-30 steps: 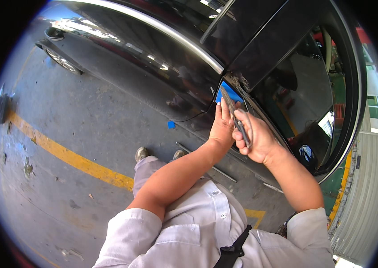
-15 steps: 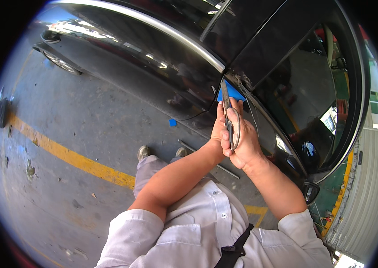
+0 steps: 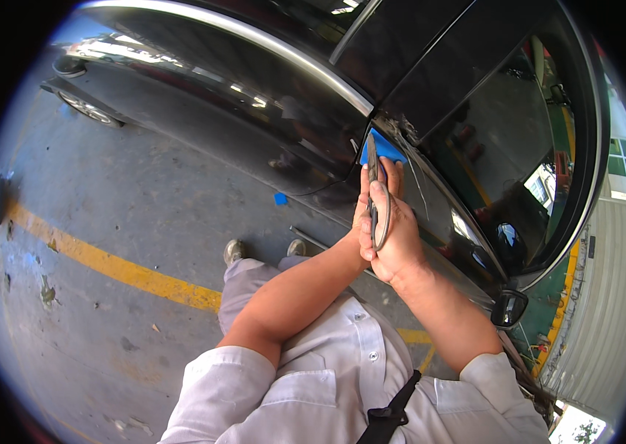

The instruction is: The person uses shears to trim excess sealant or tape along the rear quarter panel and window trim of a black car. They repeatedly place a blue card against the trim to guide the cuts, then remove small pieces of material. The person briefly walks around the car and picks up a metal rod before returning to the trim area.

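Observation:
In front of the dark car's side, my right hand point(image 3: 402, 233) is closed around the handles of a pair of scissors point(image 3: 372, 157). The blades point away from me and lie against a blue sheet point(image 3: 389, 148) with a pointed top. My left hand point(image 3: 362, 211) is up against the right one, its fingers closed at the lower edge of the sheet. Much of the left hand is hidden behind the right hand and the scissors. Whether the sheet touches the car panel I cannot tell.
The black car body point(image 3: 253, 140) fills the far side, with an opened door and its window point(image 3: 498, 155) at the right. A small blue scrap point(image 3: 280, 199) and a thin rod point(image 3: 305, 237) lie on the floor by my shoes. A yellow line point(image 3: 120, 259) crosses the floor.
The scissors' handles have come closer together in my right hand. Both hands have shifted slightly left, and the blue sheet stays nearly in place.

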`<action>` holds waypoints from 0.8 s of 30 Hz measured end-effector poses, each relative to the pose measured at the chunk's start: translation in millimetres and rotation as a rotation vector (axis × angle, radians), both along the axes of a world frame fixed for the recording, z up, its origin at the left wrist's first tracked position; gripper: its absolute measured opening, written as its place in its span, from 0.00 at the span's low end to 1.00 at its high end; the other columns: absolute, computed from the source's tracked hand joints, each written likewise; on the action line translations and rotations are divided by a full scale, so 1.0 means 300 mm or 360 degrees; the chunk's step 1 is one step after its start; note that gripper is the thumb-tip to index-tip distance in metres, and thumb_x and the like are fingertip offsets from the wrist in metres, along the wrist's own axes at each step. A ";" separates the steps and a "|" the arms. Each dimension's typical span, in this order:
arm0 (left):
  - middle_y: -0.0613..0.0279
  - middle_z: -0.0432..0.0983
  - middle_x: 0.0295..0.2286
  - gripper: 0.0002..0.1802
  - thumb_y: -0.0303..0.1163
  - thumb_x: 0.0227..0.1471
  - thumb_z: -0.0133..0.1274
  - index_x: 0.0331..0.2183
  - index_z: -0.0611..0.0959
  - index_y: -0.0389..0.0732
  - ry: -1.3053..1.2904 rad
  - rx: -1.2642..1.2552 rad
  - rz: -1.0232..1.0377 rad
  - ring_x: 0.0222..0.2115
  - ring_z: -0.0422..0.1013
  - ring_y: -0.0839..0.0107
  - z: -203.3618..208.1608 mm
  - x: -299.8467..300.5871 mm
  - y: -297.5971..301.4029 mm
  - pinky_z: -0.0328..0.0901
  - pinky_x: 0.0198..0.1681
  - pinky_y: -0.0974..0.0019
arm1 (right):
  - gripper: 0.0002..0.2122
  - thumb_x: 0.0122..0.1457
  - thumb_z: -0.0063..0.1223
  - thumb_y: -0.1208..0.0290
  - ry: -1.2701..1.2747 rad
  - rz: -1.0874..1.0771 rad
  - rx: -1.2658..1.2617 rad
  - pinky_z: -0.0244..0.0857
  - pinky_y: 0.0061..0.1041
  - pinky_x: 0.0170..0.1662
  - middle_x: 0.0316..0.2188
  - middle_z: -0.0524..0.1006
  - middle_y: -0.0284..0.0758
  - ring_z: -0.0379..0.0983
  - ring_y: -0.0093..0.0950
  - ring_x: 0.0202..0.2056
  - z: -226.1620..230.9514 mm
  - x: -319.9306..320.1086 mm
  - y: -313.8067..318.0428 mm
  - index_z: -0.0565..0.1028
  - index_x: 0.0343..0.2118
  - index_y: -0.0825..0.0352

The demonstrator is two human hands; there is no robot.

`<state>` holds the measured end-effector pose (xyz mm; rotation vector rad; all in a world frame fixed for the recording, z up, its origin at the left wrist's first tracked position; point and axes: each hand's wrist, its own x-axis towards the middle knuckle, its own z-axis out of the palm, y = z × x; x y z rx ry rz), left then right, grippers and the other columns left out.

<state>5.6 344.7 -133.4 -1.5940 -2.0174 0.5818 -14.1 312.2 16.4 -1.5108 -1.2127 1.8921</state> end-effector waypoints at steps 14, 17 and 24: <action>0.51 0.49 0.68 0.47 0.50 0.46 0.60 0.65 0.68 0.44 -0.0399 0.0028 0.0015 0.70 0.40 0.51 0.035 -0.001 -0.034 0.32 0.73 0.52 | 0.18 0.71 0.49 0.51 -0.0087 -0.0022 -0.0028 0.48 0.18 0.09 0.20 0.66 0.31 0.62 0.19 0.11 -0.009 -0.010 -0.058 0.66 0.41 0.64; 0.51 0.47 0.69 0.49 0.51 0.44 0.62 0.65 0.67 0.45 -0.0443 0.0035 0.0019 0.71 0.39 0.51 0.038 0.002 -0.038 0.31 0.73 0.53 | 0.19 0.70 0.50 0.49 -0.0120 -0.0036 -0.0167 0.50 0.19 0.10 0.17 0.65 0.30 0.61 0.19 0.11 -0.019 0.009 -0.057 0.67 0.42 0.63; 0.50 0.43 0.71 0.55 0.54 0.39 0.65 0.66 0.67 0.46 -0.0526 0.0026 0.0077 0.71 0.35 0.51 0.062 0.012 -0.041 0.28 0.73 0.54 | 0.21 0.68 0.52 0.45 -0.0172 -0.0079 -0.0380 0.52 0.19 0.12 0.17 0.66 0.30 0.60 0.19 0.11 -0.052 0.035 -0.059 0.67 0.42 0.62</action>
